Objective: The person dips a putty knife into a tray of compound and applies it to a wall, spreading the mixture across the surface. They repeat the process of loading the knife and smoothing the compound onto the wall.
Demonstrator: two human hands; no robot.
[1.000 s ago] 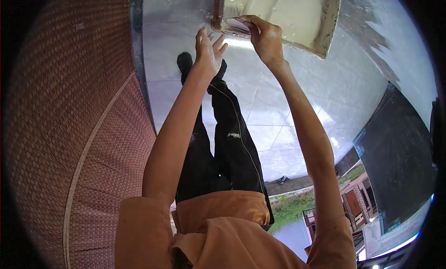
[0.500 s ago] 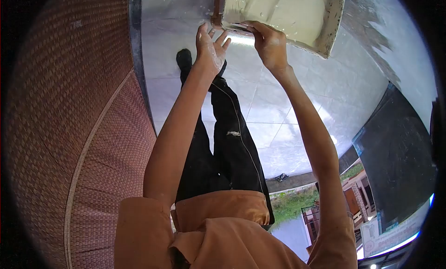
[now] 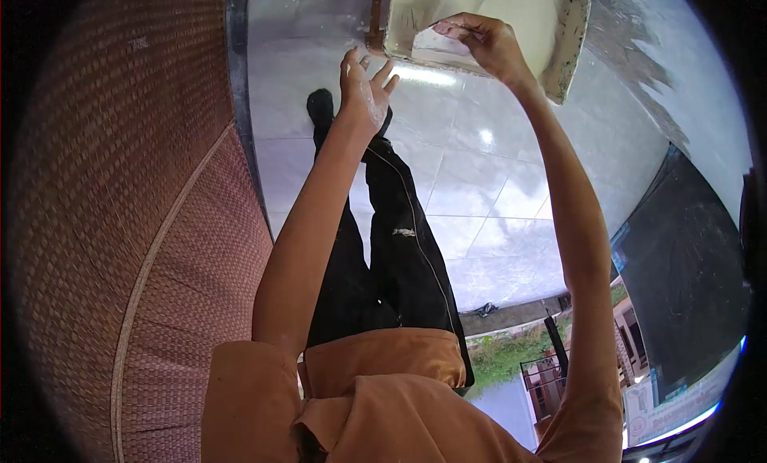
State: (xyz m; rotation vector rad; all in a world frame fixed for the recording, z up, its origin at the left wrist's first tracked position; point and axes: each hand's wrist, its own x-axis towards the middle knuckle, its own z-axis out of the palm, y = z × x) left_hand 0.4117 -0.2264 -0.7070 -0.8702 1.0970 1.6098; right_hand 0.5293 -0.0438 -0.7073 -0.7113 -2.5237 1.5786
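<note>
A worn rectangular tray (image 3: 569, 51) with pale cream liquid or paste in it is at the top of the view. My right hand (image 3: 494, 49) is over the tray's near side, its fingers pinched round a thin, flat, pale piece (image 3: 435, 43) that I cannot identify. Left of the tray's near corner, my left hand (image 3: 366, 91) is raised above the floor, fingers apart, holding nothing. White residue coats its palm.
Pale floor tiles (image 3: 455, 175) lie beneath my legs in dark trousers (image 3: 407, 255). A woven brown surface (image 3: 104, 183) fills the left side. On the right are a dark panel (image 3: 683, 271) and a strip of grass (image 3: 499, 357) outside.
My right hand has moved right and inward over the tray from its near rim, and the pale piece now shows more. My left hand has barely shifted and remains open.
</note>
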